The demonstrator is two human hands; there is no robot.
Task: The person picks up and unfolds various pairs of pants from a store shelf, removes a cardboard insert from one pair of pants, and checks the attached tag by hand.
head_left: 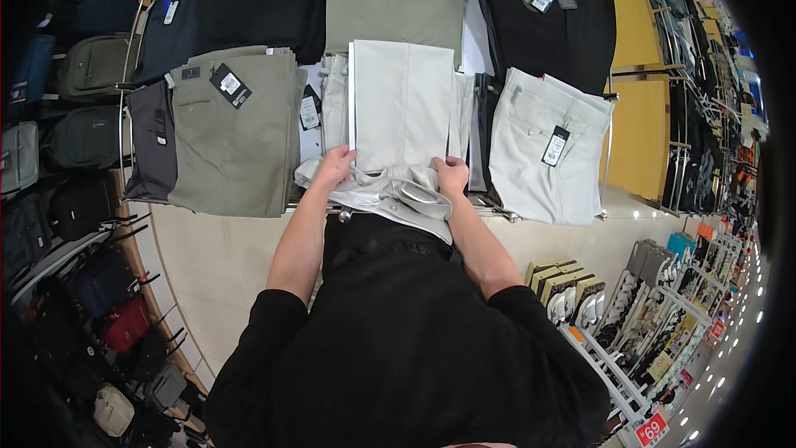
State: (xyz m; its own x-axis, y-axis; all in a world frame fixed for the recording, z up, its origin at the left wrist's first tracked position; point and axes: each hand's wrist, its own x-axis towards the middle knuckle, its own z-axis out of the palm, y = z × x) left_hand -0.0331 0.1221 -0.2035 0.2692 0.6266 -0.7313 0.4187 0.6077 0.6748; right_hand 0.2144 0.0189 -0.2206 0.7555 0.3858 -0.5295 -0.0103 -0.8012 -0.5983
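Light cream trousers (404,104) lie with their legs flat on the display rack, and their bunched waist end hangs over the front edge near my body. On the left side of the fabric, my left hand (337,168) pinches its edge, with a white board edge showing beside it. My right hand (450,176) grips the opposite edge of the same trousers, fingers closed. Both hands are level with each other, just above the crumpled waist part.
Folded olive trousers (232,133) lie at the left and pale grey trousers (549,149) at the right, both tagged. Black trousers (554,25) are behind. Backpacks (87,137) hang at far left. A rack of packaged goods (572,290) stands at lower right.
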